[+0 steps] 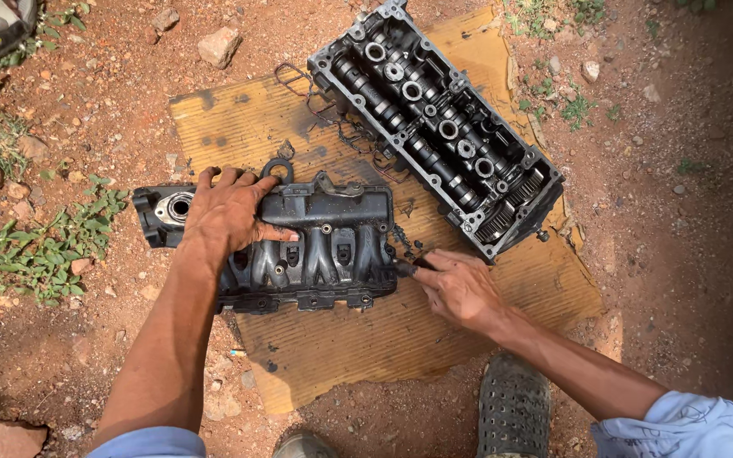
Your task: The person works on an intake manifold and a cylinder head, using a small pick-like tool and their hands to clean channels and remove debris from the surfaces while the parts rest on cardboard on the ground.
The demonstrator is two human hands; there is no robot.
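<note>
The person is bracing a black manifold point(299, 246) on a sheet of cardboard point(434, 339) while working at its right end. The left hand point(229, 210) is lying spread and flat over the manifold's left half, pressing it down. The right hand point(460, 288) is pinching a small dark part point(406, 268) against the right edge. The next move probably calls for a firm hold. An engine head point(439, 127) is lying farther right.

Red dirt ground point(689, 254) w/ stones, weeds, sunlit cardboard sheet point(366, 356)
</note>
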